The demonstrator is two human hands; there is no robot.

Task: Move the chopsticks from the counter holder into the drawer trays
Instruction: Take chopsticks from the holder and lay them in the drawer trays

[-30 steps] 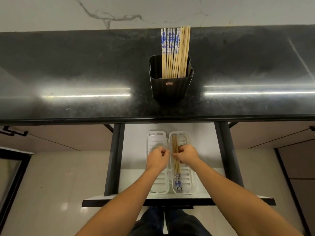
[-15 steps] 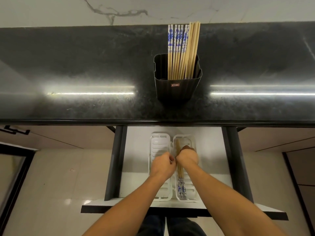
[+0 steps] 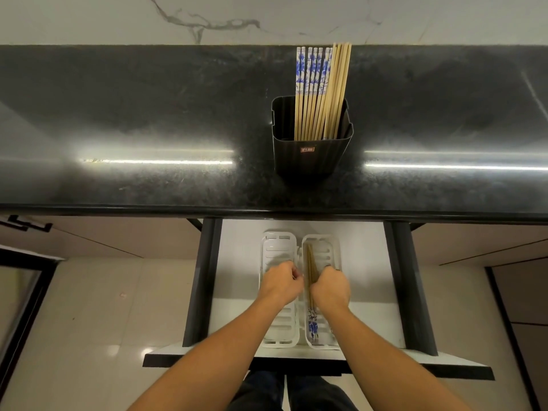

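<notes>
Where chopsticks (image 3: 312, 327) lie along the tray (image 3: 334, 251), blue ends point nearward.

We see a counter (image 3: 148, 120) of polished black stone, finely speckled and glossy enough to mirror the lights. The wall (image 3: 89, 16) looks like smooth white marble with grey veins. The holder (image 3: 311, 161) is matt black and faintly ribbed; plastic or metal, we cannot tell. The chopsticks (image 3: 318, 114) are pale wood, some with shiny blue-and-white tops. The trays (image 3: 278, 247) are white slotted plastic. The floor (image 3: 103, 307) tiles shine.
</notes>
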